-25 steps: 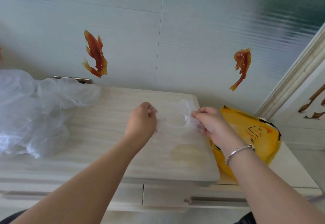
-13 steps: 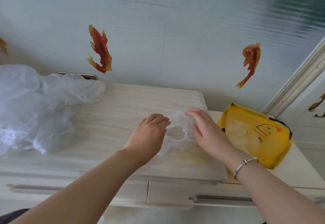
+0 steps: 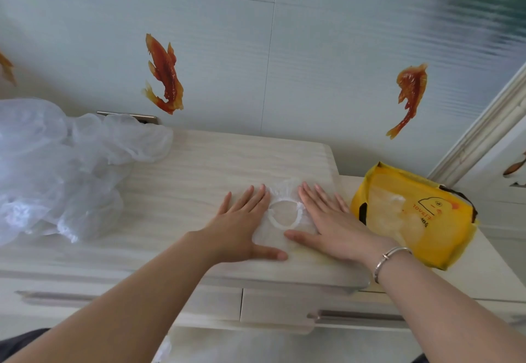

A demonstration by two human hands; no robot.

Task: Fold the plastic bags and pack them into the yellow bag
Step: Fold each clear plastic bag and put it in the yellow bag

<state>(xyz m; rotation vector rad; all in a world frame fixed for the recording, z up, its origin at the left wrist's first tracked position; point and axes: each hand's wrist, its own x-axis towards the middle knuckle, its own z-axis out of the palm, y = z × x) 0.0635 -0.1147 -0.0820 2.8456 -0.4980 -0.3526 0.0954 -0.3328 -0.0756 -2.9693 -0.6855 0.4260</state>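
I am seeing the left hand [image 3: 242, 226] and right hand [image 3: 333, 226] pressing flat, fingers straight, on a small clear plastic bag [image 3: 283, 214] lying on the pale wooden cabinet top [image 3: 227, 163], beside the open yellow fabric bag [image 3: 412, 214].

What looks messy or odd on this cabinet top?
The loose heap of plastic bags at the left lies crumpled and unfolded. A yellowish stain marks the top by the right hand. Nothing looks damaged.
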